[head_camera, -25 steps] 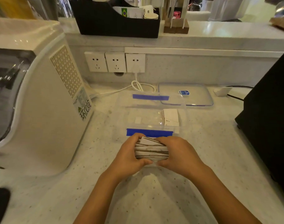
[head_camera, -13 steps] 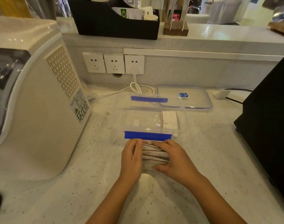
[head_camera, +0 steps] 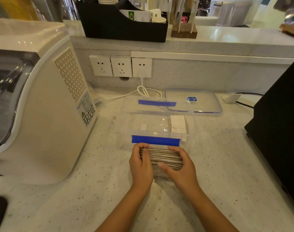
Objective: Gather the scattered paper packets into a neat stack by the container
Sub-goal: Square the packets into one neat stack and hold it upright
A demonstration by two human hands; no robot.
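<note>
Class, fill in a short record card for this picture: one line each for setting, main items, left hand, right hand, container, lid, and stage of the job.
setting: speckled counter beside a white machine
main items: paper packets bunched in one stack
left hand: left hand pressing the stack's left end
right hand: right hand cupping its right end
container: clear container, blue clips, open, just behind the stack, a few packets inside
lid: lid lying flat behind the container
stage: packets gathered, being squared up

Packet stack (head_camera: 161,156) ends behind both hands; printing illegible.
</note>
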